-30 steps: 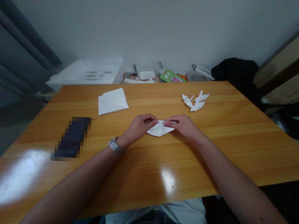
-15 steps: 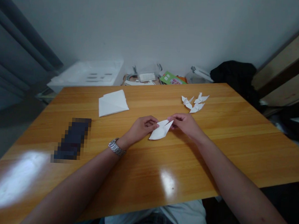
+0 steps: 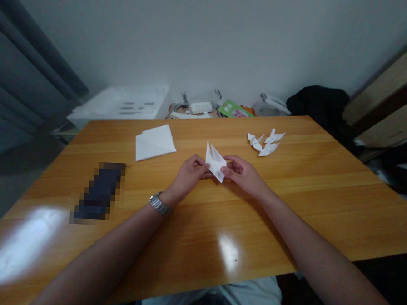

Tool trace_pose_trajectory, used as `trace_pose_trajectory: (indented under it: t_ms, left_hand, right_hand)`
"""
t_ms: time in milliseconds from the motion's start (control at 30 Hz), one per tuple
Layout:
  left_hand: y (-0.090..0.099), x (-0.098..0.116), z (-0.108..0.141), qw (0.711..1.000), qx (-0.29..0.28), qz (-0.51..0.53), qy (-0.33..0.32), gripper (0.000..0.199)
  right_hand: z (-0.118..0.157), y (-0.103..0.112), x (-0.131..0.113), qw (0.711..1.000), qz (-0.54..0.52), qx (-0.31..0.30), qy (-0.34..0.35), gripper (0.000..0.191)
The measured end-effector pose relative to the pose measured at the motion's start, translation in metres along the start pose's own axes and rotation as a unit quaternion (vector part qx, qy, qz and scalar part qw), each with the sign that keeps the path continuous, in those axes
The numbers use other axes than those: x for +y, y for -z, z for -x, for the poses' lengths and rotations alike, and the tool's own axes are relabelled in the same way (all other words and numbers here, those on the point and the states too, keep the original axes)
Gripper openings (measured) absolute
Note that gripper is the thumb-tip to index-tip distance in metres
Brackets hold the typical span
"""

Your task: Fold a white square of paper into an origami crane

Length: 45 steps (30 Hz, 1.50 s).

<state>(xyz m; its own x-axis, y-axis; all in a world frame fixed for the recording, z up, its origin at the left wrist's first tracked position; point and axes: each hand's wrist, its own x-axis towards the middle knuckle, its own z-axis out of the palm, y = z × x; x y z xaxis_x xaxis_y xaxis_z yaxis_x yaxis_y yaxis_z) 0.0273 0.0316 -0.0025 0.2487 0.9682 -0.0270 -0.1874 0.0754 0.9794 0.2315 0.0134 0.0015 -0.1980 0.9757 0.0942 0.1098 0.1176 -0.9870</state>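
A folded piece of white paper [image 3: 216, 164] is held between my hands over the middle of the table, with two narrow points facing away from me. My left hand [image 3: 190, 172] pinches its left edge between thumb and fingers. On the opposite side, my right hand [image 3: 241, 173] grips the right edge, thumb on top. Beyond my right hand lie several small folded white paper figures [image 3: 267, 144]. Flat white sheets [image 3: 155, 143] are stacked at the back left of the table.
The wooden table [image 3: 171, 242] has a pixelated dark object [image 3: 101, 192] on its left. Behind its far edge are a white plastic tray [image 3: 124, 103], a green booklet [image 3: 235, 109] and a black cloth-like heap [image 3: 317, 101].
The folded paper has been turned, so its two points now face away from me instead of to the right. My right hand has moved a little left, onto its right edge.
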Motion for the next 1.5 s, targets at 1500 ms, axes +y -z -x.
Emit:
trace_pose_trajectory:
  t_ms: [1500]
  left_hand:
    - [-0.010, 0.020, 0.014, 0.938, -0.017, -0.320, -0.132, 0.016]
  right_hand:
    - [0.004, -0.002, -0.005, 0.981, 0.192, 0.028, 0.012, 0.019]
